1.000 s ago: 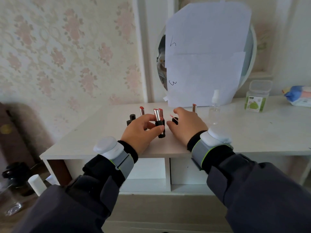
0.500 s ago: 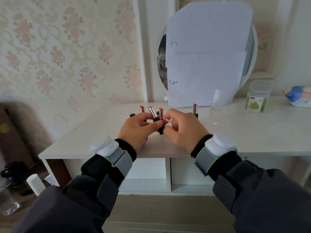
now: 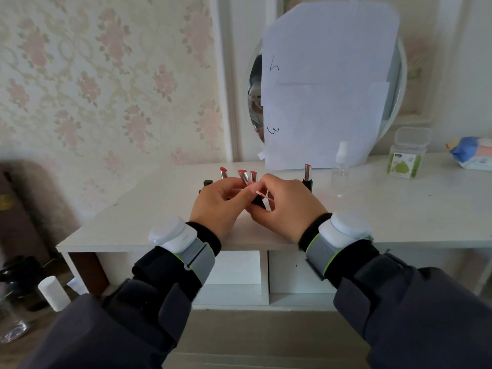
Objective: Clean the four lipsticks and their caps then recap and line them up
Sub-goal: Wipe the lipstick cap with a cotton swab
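Held lipstick point(image 3: 243, 177): uncapped, silver tube, red tip tilted up-left, off the table, black base hidden between the hands. L hand point(image 3: 218, 206) has fingers curled round it, thumb across the front. R hand point(image 3: 286, 209) pinches a thin cotton swab point(image 3: 262, 195), pinkish tip just beside the L thumb, near the tube's lower part; black piece point(image 3: 257, 201) under the R fingers, prob. the base or a cap, can't tell which.

Change: 1 s ago both hands were flat-ish on the table point(image 3: 399, 209) reaching among the sticks; 0.5 s ago they'd lifted one and come together. Now hands are a bit higher and tighter, swab in at the tube. Reads as wiping of this stick just begun, so early in the task: nothing recapped, no row yet.

Others upright on the table, uncapped: one point(image 3: 223, 173) behind L hand, one point(image 3: 253, 176) touching or just behind the held one (can't tell), one point(image 3: 307, 174) to the right, apart from the R hand. Black cap point(image 3: 207, 182) at far left, partly hidden.

Further out: clear spray bottle point(image 3: 340, 171) right of the 4th stick, green-label box point(image 3: 406, 155), wipes pack point(image 3: 474, 153), paper-covered mirror point(image 3: 330, 83) at the back.
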The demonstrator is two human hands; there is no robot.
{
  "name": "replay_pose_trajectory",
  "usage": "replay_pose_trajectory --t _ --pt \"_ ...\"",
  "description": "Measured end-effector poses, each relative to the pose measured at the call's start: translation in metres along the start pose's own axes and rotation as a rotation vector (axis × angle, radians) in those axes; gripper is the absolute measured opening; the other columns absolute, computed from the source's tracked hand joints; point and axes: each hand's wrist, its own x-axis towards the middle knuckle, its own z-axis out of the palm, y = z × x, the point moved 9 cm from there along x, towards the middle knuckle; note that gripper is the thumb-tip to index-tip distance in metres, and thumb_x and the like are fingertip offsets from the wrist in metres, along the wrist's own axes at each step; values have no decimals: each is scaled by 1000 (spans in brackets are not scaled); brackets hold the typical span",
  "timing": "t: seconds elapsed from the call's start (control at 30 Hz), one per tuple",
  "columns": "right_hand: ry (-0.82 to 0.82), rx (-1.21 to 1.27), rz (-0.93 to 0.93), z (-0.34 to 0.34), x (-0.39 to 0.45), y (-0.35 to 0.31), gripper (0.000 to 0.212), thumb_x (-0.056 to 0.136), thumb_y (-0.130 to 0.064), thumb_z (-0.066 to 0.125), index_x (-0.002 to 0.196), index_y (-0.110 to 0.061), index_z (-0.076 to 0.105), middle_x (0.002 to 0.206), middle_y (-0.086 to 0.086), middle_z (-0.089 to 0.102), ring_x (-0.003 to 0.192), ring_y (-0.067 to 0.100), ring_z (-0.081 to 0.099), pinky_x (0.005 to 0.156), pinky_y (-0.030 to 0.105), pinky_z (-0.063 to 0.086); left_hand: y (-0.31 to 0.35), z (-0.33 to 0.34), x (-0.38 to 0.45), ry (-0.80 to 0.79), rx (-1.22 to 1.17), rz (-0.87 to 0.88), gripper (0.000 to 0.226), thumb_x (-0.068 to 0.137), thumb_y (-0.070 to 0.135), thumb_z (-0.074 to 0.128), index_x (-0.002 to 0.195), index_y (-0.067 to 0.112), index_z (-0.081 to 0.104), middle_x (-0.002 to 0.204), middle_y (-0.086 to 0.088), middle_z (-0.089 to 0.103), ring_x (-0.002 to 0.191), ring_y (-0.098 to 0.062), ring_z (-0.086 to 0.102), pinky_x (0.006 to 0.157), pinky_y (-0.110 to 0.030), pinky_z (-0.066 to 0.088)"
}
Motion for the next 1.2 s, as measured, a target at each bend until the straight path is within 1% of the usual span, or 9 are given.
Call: replay_pose_trajectory --t 0.07,0.17,0.23,0.43,0.57,0.7,0.9,1.07,1.2 --pt "-15 -10 -15 0 -1 -2 22 85 -41 63 92 -23 53 60 -10 50 63 21 56 62 36 50 0 -3 0 59 11 14 19 85 39 68 91 22 72 68 15 68 46 6 50 54 -16 36" --pt "-19 -28 -30 1 -2 -4 22 85 -38 61 91 -20 50 61 -7 51 64 24 56 62 39 51 -5 -12 3 158 6 11 25 81 42 72 91 20 65 81 8 69 58 -2 55 60 -24 41" --pt "-13 -26 -34 1 -2 -4 24 85 -36 61 91 -16 51 63 -3 55 65 27 57 63 41 51 -5 -15 4 189 43 25 24 82 41 73 87 19 63 75 7 66 60 -8 55 61 -26 41" --pt "-30 1 -38 3 -2 -5 22 90 -34 58 91 -12 54 66 1 57 66 27 57 64 41 50 -5 -14 3 143 -58 39 3 84 33 73 81 30 72 67 14 66 52 -1 49 57 -25 35" --pt "-54 8 -37 5 -1 -4 22 94 -34 56 101 -13 61 67 -4 55 67 22 56 63 35 46 -1 -13 1 122 -106 44 7 87 29 70 84 34 74 58 17 61 44 -2 43 51 -21 33" --pt "-74 30 -16 7 -1 0 22 95 -34 57 106 -15 63 65 -8 50 66 20 54 65 35 46 1 -12 -2 114 -105 47 7 89 27 68 89 31 74 54 18 57 41 -10 35 42 -18 32" --pt "-62 115 -18 4 -3 -2 17 96 -35 57 98 -20 65 60 -8 53 56 9 49 60 31 43 6 -5 -4 43 4 88 16 91 25 65 104 23 74 52 21 59 39 -12 44 48 -17 40" --pt "-10 115 -39 1 -4 -2 23 91 -42 56 96 -21 62 50 -10 46 50 9 46 55 31 41 2 -10 -5 99 -22 53 10 90 26 67 93 21 75 53 15 62 40 -12 49 46 -18 42" --pt "80 255 -51 -11 -5 -2 23 86 -42 49 98 -22 51 49 -9 43 49 11 43 53 30 36 -1 -12 -4 138 -2 29 11 87 30 70 84 20 71 63 9 69 39 -11 46 43 -20 42"
